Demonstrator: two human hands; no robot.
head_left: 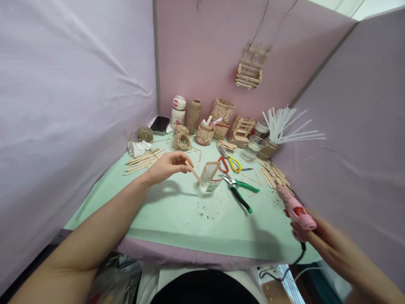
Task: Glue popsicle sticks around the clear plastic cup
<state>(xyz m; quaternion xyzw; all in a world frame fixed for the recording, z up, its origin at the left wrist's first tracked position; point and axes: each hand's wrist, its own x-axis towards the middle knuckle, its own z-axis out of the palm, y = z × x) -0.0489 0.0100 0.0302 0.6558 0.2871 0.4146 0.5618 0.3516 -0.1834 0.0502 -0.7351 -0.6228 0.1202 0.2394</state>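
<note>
My left hand (167,166) reaches out over the green table (177,211) and pinches a wooden craft stick (194,172), its far end against a clear plastic cup (209,177) that has sticks glued on its side. My right hand (308,234) is closed round the grip of a pink glue gun (294,207) at the table's right edge, nozzle pointing away from me. A black cord hangs from the gun.
Green-handled pliers (240,192) and red and yellow scissors (228,160) lie right of the cup. Loose sticks (142,160) lie at left and right. Twine (181,137), stick baskets (241,128), a bottle (178,110), a phone (160,123) and white glue sticks (284,126) line the back. Purple partitions enclose the table.
</note>
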